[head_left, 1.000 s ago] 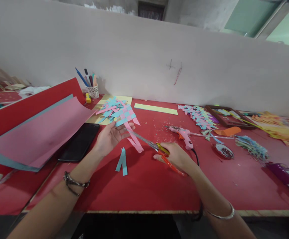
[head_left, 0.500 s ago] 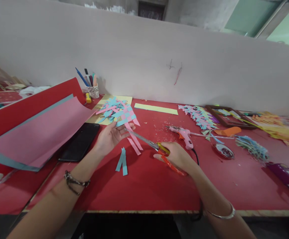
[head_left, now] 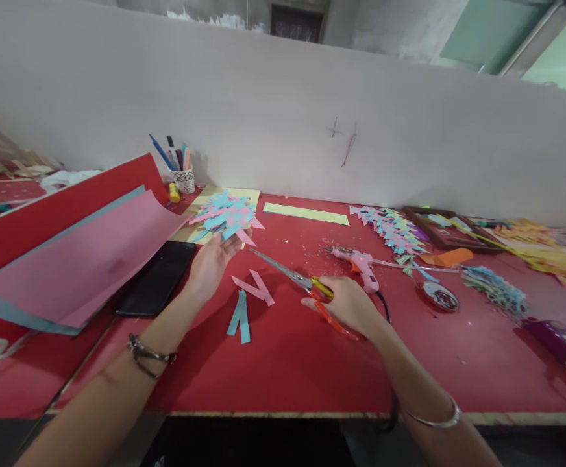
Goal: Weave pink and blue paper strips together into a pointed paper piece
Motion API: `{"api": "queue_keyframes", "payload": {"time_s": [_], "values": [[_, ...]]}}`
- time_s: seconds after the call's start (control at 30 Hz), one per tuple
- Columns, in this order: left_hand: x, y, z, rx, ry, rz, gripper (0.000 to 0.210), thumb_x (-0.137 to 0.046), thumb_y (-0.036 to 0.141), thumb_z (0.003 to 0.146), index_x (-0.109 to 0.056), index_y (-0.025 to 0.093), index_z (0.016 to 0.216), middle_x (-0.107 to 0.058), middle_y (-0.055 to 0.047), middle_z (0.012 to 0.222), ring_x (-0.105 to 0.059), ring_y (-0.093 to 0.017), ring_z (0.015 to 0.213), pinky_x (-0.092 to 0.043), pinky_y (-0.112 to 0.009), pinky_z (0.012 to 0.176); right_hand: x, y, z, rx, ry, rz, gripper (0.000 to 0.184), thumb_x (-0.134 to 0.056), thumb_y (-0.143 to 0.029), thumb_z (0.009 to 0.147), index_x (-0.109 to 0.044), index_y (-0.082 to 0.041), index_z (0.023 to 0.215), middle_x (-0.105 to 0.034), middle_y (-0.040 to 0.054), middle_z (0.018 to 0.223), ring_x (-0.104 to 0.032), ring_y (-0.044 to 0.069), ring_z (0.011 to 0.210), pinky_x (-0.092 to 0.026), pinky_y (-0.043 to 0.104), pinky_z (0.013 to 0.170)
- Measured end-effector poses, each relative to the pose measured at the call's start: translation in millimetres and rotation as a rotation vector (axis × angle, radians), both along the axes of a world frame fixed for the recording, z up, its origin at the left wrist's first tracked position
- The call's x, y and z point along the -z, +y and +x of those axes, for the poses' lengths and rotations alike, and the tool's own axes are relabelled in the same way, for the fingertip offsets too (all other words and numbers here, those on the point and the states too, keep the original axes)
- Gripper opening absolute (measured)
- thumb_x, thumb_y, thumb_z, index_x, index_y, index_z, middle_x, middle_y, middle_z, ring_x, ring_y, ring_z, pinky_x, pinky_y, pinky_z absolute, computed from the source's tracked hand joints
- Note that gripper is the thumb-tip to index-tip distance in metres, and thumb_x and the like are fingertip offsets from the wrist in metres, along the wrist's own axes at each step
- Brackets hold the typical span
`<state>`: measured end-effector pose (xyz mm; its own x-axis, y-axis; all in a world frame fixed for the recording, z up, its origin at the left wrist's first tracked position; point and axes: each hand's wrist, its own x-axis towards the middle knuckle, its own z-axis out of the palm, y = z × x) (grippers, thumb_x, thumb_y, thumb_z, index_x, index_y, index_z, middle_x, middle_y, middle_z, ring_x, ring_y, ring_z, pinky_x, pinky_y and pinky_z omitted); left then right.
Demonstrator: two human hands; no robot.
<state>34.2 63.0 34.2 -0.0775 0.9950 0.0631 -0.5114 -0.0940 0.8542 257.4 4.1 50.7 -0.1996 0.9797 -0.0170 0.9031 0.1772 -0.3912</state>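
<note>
My right hand (head_left: 348,301) is wrapped around the red and yellow handles of a pair of scissors (head_left: 290,272), the blades together and pointing left. My left hand (head_left: 212,263) grips a small piece of woven pink and blue paper strips (head_left: 239,217), its fingers partly under the paper. That piece is over a heap of similar paper pieces (head_left: 208,217), and their edges blend together. Below the blades lie cut pink strips (head_left: 256,288) on the red table. Two cut blue strips (head_left: 239,319) rest just in front of them, crossing at the top.
A pink glue gun (head_left: 361,264) lies right of the scissors, its black cord running forward. At left, pink paper sheets (head_left: 83,259) lean over a black phone (head_left: 159,279). A yellow strip (head_left: 306,213) and a woven paper band (head_left: 387,228) lie near the wall, a pen cup (head_left: 184,179) behind.
My left hand has carried the woven paper away from the blades to the heap. Pink strips have come off it and lie on the table. The scissors have hardly moved.
</note>
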Motion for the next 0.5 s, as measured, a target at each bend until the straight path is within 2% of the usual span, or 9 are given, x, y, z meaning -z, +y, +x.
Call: {"api": "queue_keyframes", "payload": {"time_s": [0.3, 0.5], "values": [[0.3, 0.6, 1.4, -0.124, 0.007, -0.022, 0.021, -0.040, 0.020, 0.082, -0.058, 0.017, 0.072, -0.065, -0.001, 0.069, -0.060, -0.013, 0.070, -0.046, -0.028, 0.074, 1.9, 1.8, -2.9, 0.120, -0.205, 0.059, 0.029, -0.054, -0.048, 0.071, -0.055, -0.019, 0.067, -0.063, 0.0066, 0.067, -0.056, 0.018, 0.060, -0.024, 0.023, 0.048], [5.1, -2.9, 1.1, -0.140, 0.142, 0.014, 0.022, -0.044, 0.018, 0.080, -0.061, 0.018, 0.067, -0.065, 0.000, 0.066, -0.060, -0.014, 0.070, -0.045, -0.027, 0.074, 4.4, 4.5, -1.5, 0.204, -0.325, 0.077, 0.028, -0.053, -0.043, 0.072, -0.061, -0.019, 0.082, -0.066, 0.0096, 0.077, -0.060, 0.022, 0.070, -0.028, 0.025, 0.050]]}}
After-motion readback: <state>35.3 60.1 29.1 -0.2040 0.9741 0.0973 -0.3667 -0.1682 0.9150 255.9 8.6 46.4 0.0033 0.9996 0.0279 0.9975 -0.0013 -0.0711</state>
